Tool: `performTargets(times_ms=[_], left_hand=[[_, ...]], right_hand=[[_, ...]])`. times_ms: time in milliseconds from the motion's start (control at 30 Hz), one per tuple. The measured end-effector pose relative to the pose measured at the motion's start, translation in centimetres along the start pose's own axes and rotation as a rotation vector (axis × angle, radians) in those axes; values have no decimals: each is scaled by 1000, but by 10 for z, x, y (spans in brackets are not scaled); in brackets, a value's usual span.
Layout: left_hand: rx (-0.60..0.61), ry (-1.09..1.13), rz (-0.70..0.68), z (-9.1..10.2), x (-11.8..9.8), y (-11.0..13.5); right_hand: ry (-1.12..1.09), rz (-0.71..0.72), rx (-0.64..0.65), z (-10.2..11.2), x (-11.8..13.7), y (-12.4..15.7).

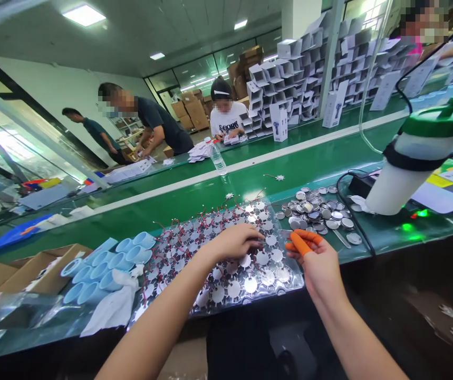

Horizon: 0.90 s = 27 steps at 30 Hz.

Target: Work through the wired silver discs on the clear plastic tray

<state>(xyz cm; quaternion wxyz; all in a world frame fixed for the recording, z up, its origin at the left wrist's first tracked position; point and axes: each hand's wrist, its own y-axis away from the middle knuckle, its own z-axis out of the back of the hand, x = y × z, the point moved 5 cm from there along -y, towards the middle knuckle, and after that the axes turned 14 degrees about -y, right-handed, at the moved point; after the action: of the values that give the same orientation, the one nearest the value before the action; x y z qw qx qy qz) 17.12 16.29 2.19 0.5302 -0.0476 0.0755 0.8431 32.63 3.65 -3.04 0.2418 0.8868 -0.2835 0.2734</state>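
Here, discs (250,285) lie under left hand (236,240), beside right hand (321,263).

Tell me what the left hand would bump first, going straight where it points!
Probably the right hand wearing orange finger covers. Depth is unclear, so the pale, flat, round discs below might come first.

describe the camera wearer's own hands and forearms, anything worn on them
The right hand wears snug, plain orange finger covers on several fingers. The left hand shows no covering. Left forearm and right forearm show no sleeves or watch.
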Motion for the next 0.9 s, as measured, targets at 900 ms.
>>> performTargets(times_ms=[900], left_hand=[[-309,1041,559,-11,-11,92]], right_hand=[[75,-72,51,-3,-8,7]])
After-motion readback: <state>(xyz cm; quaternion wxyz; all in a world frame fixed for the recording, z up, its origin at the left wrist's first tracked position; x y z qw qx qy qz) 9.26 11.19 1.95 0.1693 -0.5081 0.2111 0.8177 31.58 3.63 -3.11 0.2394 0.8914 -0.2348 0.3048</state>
